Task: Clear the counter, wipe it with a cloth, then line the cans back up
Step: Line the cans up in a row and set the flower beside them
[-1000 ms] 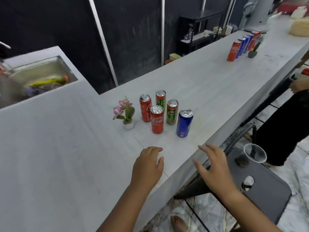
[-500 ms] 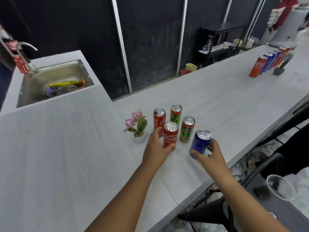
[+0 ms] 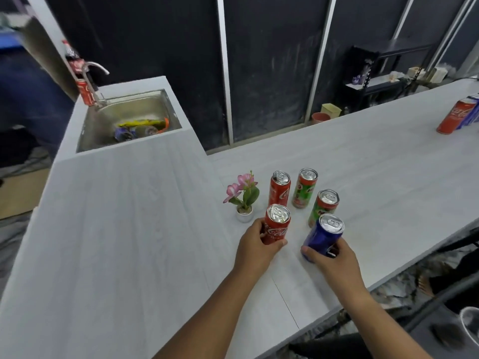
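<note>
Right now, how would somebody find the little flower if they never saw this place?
Find the long white counter. Near its front edge the left hand holds a red can. Just left of that can stands the flower: pink petals in a tiny white pot, the only thing there that isn't a can.

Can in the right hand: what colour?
Blue. The can, silver-lidded, sits in the right hand; head view.

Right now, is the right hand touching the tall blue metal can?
Touching. Head view: right hand curled round the blue can, thumb on its side.
</note>
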`<state>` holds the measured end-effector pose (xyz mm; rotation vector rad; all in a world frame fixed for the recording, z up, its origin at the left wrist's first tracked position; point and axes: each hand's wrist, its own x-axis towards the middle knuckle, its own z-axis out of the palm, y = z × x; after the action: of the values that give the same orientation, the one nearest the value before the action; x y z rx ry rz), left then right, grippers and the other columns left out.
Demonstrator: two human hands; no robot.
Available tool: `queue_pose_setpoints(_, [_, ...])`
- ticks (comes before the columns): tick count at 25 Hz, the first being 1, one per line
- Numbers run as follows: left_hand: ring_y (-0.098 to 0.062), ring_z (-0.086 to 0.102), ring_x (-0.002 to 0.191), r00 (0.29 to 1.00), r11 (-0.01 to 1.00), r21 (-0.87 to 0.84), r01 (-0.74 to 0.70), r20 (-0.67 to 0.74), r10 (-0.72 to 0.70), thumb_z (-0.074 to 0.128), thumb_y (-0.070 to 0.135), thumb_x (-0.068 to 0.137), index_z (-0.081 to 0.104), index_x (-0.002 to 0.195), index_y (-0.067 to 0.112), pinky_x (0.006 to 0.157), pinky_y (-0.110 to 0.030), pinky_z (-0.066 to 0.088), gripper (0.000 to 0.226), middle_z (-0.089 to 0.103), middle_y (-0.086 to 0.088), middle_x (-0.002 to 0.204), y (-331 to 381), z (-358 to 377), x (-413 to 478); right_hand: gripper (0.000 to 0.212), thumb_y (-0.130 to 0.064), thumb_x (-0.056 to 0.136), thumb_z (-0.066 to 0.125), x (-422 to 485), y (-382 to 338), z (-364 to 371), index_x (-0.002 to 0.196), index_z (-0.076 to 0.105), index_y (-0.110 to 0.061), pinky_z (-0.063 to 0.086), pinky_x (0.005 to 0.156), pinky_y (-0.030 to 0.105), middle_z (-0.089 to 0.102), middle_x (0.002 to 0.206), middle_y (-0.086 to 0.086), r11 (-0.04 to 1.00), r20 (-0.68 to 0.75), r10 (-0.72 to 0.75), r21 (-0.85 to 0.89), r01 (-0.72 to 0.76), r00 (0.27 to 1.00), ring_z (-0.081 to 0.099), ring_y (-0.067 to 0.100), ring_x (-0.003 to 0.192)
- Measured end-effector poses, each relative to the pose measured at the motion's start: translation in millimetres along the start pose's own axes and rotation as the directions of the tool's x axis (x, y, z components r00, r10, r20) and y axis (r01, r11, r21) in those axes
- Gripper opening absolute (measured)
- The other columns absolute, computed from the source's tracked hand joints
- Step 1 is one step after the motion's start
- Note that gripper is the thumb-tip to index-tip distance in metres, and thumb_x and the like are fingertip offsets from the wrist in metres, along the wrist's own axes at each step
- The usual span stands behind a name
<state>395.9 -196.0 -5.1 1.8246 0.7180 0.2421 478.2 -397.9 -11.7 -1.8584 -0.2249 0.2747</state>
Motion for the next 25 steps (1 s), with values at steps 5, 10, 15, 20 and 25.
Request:
queue_pose_setpoints(5, [0.001,0.059,0.119,0.989,0.998,-0.047,0.037,-0.140,-0.043,0.092,0.047,0.080,0.055,0.145,0.040,0.094,-0.016,0.049,0.075,0.059,0.027,0.133,-32,-67,-35,0.056,-0.037,0.070,0.099,-21,-17,60,0.117,0.068,-0.035,0.057,0.080,0.030,0.078,0.104,-0.017,0.999,0.146,-0.048,-0.014,0.050,0.988,0.071,0.005,0.097])
queue_pose_setpoints(10, [0.001,0.067,0.116,0.953,0.995,-0.085,0.047,-0.294,-0.070,0.092,0.042,0.080,0.061,0.126,0.044,0.093,-0.021,0.055,0.056,0.069,0.026,0.125,-68,-151,-69,0.052,-0.036,0.072,0.098,-44,-47,139,0.112,0.066,-0.043,0.056,0.084,0.028,0.076,0.110,-0.019,0.991,0.350,-0.114,-0.030,0.132,0.930,0.071,0.004,0.101])
queue_pose_setpoints(15, [0.001,0.070,0.112,0.908,0.993,-0.105,0.052,-0.408,-0.091,0.091,0.037,0.079,0.063,0.120,0.048,0.094,-0.029,0.059,0.050,0.074,0.022,0.120,-99,-220,-90,0.055,-0.043,0.073,0.096,-64,-77,219,0.111,0.059,-0.054,0.048,0.076,0.007,0.068,0.110,-0.032,0.971,0.515,-0.163,-0.065,0.228,0.841,0.065,-0.012,0.101])
queue_pose_setpoints(20, [0.007,0.068,0.107,0.867,0.987,-0.122,0.107,-0.474,-0.153,0.093,0.032,0.080,0.062,0.119,0.046,0.081,-0.014,0.053,0.052,0.072,0.023,0.117,-121,-279,-95,0.052,-0.045,0.074,0.095,-70,-98,285,0.106,0.056,-0.058,0.047,0.073,0.004,0.066,0.108,-0.033,0.963,0.597,-0.177,-0.061,0.264,0.783,0.064,-0.013,0.100])
queue_pose_setpoints(25, [0.024,0.063,0.088,0.837,0.979,-0.135,0.151,-0.509,-0.200,0.095,0.032,0.077,0.059,0.104,0.049,0.065,-0.002,0.048,0.048,0.070,0.025,0.107,-134,-323,-88,0.052,-0.043,0.074,0.095,-66,-113,332,0.110,0.059,-0.048,0.045,0.075,0.009,0.066,0.105,-0.029,0.961,0.602,-0.168,-0.075,0.265,0.781,0.063,-0.009,0.097])
